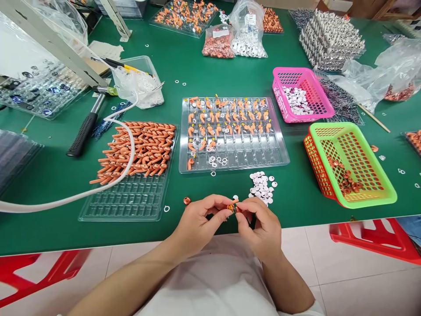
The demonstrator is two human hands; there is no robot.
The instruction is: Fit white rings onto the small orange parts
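Close to the table's front edge, my left hand [204, 221] pinches a small orange earbud-like part [230, 206] with a yellowish piece showing in its open face. My right hand [261, 226] is closed at the fingertips on a small copper-orange round piece [237, 210], mostly hidden by the fingers. Both pieces are held close together; whether they touch I cannot tell. Just beyond my right hand lies a pile of white round discs [262, 186]. A loose copper-orange cap [187, 200] rests left of my left hand. Ahead, a clear compartment tray [259, 153] holds rows of orange hooked parts and white rings.
At left, another clear tray [121, 206] is stacked with orange stemmed parts, crossed by a white hose [131, 149]. A hammer [86, 127] lies beyond. At right stand a pink basket [305, 117] of white discs and a green basket [378, 184] with copper caps.
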